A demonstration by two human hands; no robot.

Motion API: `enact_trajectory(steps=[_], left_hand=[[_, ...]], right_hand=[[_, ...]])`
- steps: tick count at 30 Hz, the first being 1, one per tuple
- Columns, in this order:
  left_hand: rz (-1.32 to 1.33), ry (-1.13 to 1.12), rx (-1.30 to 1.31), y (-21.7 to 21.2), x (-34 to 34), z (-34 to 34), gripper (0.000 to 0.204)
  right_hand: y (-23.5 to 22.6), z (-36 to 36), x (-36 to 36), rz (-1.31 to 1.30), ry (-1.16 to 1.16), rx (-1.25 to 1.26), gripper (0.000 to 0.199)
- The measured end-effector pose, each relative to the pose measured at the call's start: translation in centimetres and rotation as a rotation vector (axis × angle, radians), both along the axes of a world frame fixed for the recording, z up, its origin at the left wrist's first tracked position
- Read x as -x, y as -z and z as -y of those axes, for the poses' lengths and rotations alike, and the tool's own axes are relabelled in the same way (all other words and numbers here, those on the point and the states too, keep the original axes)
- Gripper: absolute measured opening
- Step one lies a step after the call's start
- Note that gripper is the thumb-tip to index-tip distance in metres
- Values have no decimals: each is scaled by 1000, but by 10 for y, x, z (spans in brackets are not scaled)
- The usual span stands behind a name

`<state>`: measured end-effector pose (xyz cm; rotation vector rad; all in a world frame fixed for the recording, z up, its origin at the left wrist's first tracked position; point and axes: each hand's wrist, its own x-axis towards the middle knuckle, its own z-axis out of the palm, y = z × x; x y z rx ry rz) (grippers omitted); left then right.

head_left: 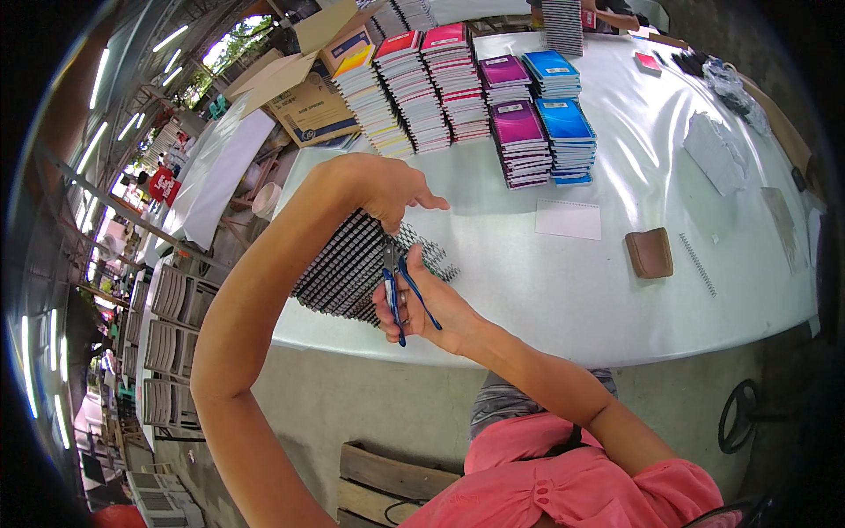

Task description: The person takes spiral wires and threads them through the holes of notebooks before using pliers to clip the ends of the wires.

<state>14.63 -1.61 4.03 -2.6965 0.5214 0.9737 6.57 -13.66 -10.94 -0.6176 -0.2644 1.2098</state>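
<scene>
A sheet of black twin-loop binding wire (339,273) lies at the table's near left edge, its rows of loops slanting. My right hand (431,304) grips pliers (405,280) with blue handles, which are spread apart. The metal jaws point away from me, over the wire and close below my left hand. From the left, my left hand (387,189) reaches over the wire with its wrist bent. One finger stretches out to the right and another points down at the wire near the jaws. Nothing shows in this hand, though its underside is hidden.
Stacks of spiral-bound notebooks (444,84) stand at the back, with purple (519,123) and blue ones (566,119) beside them. An open carton (312,106) is behind left. On the right lie a white card (568,220), a brown pouch (650,253) and a wire coil (697,264). Another person's arm (616,19) shows across the table.
</scene>
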Motion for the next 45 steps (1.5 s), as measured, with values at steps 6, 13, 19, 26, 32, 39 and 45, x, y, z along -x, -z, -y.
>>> enact_trajectory(steps=[6,13,19,26,32,39,45], left_hand=[[-7,21,19,7,-1,0,83],[-50,-3,46,7,-5,0,83],[-92,-36,-31,15,-8,3,85],[-84,-66,-102,17,-2,13,87],[-54,-111,-120,15,4,21,80],[-33,-105,-93,17,2,21,80],[-50,-49,-85,23,1,16,88]], right_hand=[[7,0,-6,-37,-112,-68,73],[8,3,2,38,-22,31,80],[10,4,-1,39,-63,20,83],[14,4,0,49,-56,-7,81],[9,1,-1,5,-37,-2,77],[24,2,-2,-28,-89,-78,80],[15,3,1,8,-14,23,79]])
